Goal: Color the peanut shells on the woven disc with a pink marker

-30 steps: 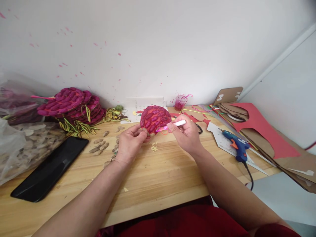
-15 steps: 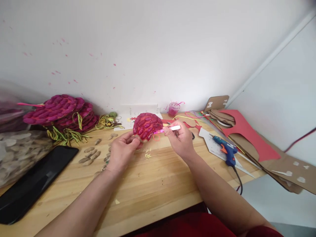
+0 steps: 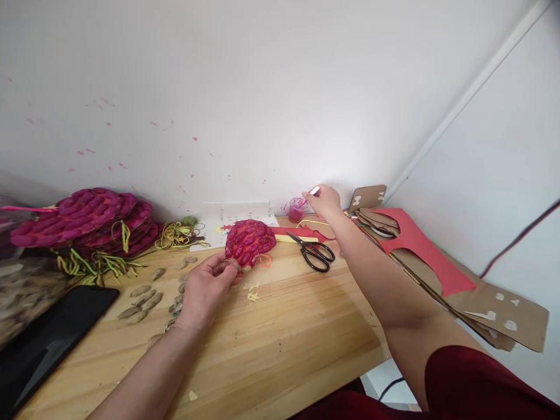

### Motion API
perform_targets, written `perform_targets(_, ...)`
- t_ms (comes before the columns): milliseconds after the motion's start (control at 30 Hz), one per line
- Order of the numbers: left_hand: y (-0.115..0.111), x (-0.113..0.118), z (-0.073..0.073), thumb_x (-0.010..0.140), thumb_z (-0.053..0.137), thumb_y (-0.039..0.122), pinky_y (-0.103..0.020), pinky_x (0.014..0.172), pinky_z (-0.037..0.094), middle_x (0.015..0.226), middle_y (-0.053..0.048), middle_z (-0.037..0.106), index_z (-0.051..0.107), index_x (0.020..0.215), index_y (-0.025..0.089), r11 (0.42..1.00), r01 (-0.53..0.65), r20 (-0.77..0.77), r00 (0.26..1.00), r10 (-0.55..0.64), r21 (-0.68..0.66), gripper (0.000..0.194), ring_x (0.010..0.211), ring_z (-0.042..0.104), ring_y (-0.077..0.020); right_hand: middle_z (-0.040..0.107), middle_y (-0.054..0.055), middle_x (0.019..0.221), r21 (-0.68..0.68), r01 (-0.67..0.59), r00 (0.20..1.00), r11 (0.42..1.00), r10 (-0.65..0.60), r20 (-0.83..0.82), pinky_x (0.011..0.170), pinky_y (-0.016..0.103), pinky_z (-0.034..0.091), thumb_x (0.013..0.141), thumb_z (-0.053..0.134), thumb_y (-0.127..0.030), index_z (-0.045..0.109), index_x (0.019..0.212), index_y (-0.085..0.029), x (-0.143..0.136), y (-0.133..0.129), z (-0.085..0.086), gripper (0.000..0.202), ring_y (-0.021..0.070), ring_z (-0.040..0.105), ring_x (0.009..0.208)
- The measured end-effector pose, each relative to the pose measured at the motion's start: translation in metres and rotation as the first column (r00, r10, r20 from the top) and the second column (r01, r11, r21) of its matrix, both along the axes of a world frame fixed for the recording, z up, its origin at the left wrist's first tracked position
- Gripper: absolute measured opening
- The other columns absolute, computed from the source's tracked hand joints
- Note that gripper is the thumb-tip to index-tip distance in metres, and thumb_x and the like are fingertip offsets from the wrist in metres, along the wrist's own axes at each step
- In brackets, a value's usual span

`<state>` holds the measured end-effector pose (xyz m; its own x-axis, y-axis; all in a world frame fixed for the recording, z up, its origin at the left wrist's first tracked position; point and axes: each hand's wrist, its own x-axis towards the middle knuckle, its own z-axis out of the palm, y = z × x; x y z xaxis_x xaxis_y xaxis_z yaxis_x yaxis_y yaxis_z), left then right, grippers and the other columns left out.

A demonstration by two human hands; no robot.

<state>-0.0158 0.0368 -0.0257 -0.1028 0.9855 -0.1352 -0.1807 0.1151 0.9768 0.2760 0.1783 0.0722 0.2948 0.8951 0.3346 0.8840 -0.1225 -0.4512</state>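
My left hand (image 3: 210,286) pinches the lower left edge of a round red craft piece (image 3: 250,239), covered with peanut shells painted dark magenta. My right hand (image 3: 324,201) grips a paintbrush (image 3: 314,191) by its white handle. The brush slants down into a small clear cup of pink paint (image 3: 298,210) by the wall, and its tip is hidden there. Black-handled scissors (image 3: 315,255) lie on the table between the craft piece and my right forearm. Several unpainted peanuts (image 3: 146,300) are scattered left of my left hand.
At the left are stacked magenta peanut discs (image 3: 87,219) with yellow-green strings, a bag of peanuts (image 3: 32,291) and a black phone (image 3: 56,344). Yellow scraps (image 3: 252,293) lie on the wooden table (image 3: 280,350). Cut red sheet (image 3: 420,239) and cardboard (image 3: 516,309) fill the right side.
My right hand has carried the paintbrush from the craft piece up and back to the paint cup. My left hand still holds the piece. Scissors now show fully; my right arm covers the glue gun.
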Motion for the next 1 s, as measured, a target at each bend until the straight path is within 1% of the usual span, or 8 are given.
perform_targets(167, 0.0, 0.0, 0.0, 0.066, 0.088, 0.034, -0.028, 0.068, 0.062, 0.084, -0.003, 0.08, 0.079, 0.101, 0.021, 1.0, -0.006, 0.007, 1.0, 0.007, -0.009, 0.039, 0.071, 0.073, -0.0186, 0.08, 0.013, 0.102, -0.11, 0.018, 0.997, 0.994, -0.008, 0.083, 0.091, 0.038, 0.049, 0.088, 0.072, -0.047, 0.079, 0.089, -0.02, -0.008, 0.014, -0.015, 0.027, 0.0311, 0.067, 0.112)
perform_targets(333, 0.0, 0.001, 0.001, 0.065, 0.088, 0.032, -0.026, 0.068, 0.062, 0.091, -0.004, 0.081, 0.08, 0.1, 0.021, 1.0, -0.007, 0.023, 1.0, 0.007, -0.016, 0.038, 0.076, 0.073, -0.0178, 0.08, 0.014, 0.104, -0.127, 0.032, 0.993, 0.991, -0.018, 0.113, 0.09, 0.04, 0.049, 0.086, 0.073, -0.051, 0.079, 0.09, -0.021, -0.008, 0.012, -0.009, 0.031, 0.0335, 0.066, 0.115)
perform_targets(500, 0.0, 0.002, 0.004, 0.063, 0.09, 0.034, -0.024, 0.067, 0.06, 0.085, -0.003, 0.08, 0.079, 0.097, 0.019, 1.0, -0.004, 0.037, 0.999, 0.004, -0.002, 0.039, 0.07, 0.07, -0.0155, 0.08, 0.011, 0.105, -0.053, 0.036, 0.994, 0.998, -0.03, 0.102, 0.087, 0.037, 0.049, 0.093, 0.065, -0.048, 0.077, 0.096, -0.021, -0.007, 0.006, 0.001, 0.03, 0.028, 0.068, 0.104)
perform_targets(667, -0.002, 0.004, 0.01, 0.055, 0.092, 0.037, -0.026, 0.065, 0.059, 0.074, -0.002, 0.076, 0.076, 0.088, 0.016, 0.999, -0.041, 0.09, 0.995, 0.042, -0.017, 0.042, 0.064, 0.067, -0.0148, 0.079, 0.01, 0.102, -0.006, 0.004, 0.998, 1.0, -0.003, 0.06, 0.084, 0.035, 0.048, 0.094, 0.065, -0.044, 0.073, 0.095, -0.02, -0.005, -0.003, 0.0, 0.025, 0.0254, 0.068, 0.095)
perform_targets(800, -0.004, 0.006, 0.014, 0.055, 0.091, 0.035, -0.027, 0.068, 0.06, 0.076, -0.002, 0.075, 0.072, 0.082, 0.016, 0.999, -0.049, 0.129, 0.991, 0.046, 0.02, 0.037, 0.069, 0.069, -0.016, 0.074, 0.007, 0.087, 0.151, 0.021, 0.996, 0.988, -0.008, -0.091, 0.08, 0.036, 0.047, 0.091, 0.071, -0.038, 0.065, 0.081, -0.021, -0.001, -0.023, -0.001, 0.021, 0.0238, 0.065, 0.083)
perform_targets(867, -0.004, 0.007, 0.014, 0.056, 0.09, 0.035, -0.027, 0.068, 0.059, 0.076, -0.003, 0.074, 0.072, 0.082, 0.016, 0.998, -0.052, 0.134, 0.99, 0.048, 0.029, 0.037, 0.069, 0.069, -0.0159, 0.07, 0.003, 0.079, 0.291, 0.009, 0.967, 0.957, 0.066, -0.246, 0.076, 0.036, 0.047, 0.092, 0.068, -0.04, 0.061, 0.079, -0.022, -0.005, -0.044, -0.002, 0.024, 0.0205, 0.062, 0.076)
perform_targets(900, -0.004, 0.007, 0.014, 0.056, 0.09, 0.035, -0.028, 0.068, 0.059, 0.075, -0.003, 0.074, 0.072, 0.082, 0.015, 0.998, -0.052, 0.134, 0.99, 0.047, 0.031, 0.037, 0.069, 0.069, -0.0158, 0.068, 0.001, 0.075, 0.327, -0.043, 0.936, 0.944, 0.153, -0.318, 0.073, 0.035, 0.047, 0.093, 0.068, -0.043, 0.06, 0.079, -0.022, -0.011, -0.058, -0.004, 0.026, 0.0189, 0.06, 0.072)
perform_targets(1000, -0.003, 0.007, 0.012, 0.056, 0.089, 0.035, -0.029, 0.069, 0.059, 0.076, -0.003, 0.075, 0.072, 0.084, 0.015, 0.998, -0.047, 0.132, 0.99, 0.042, 0.033, 0.039, 0.068, 0.068, -0.016, 0.061, -0.003, 0.067, 0.324, -0.325, 0.782, 0.889, 0.445, -0.436, 0.062, 0.03, 0.043, 0.088, 0.073, -0.053, 0.059, 0.077, -0.024, -0.039, -0.106, -0.013, 0.034, 0.0149, 0.053, 0.063)
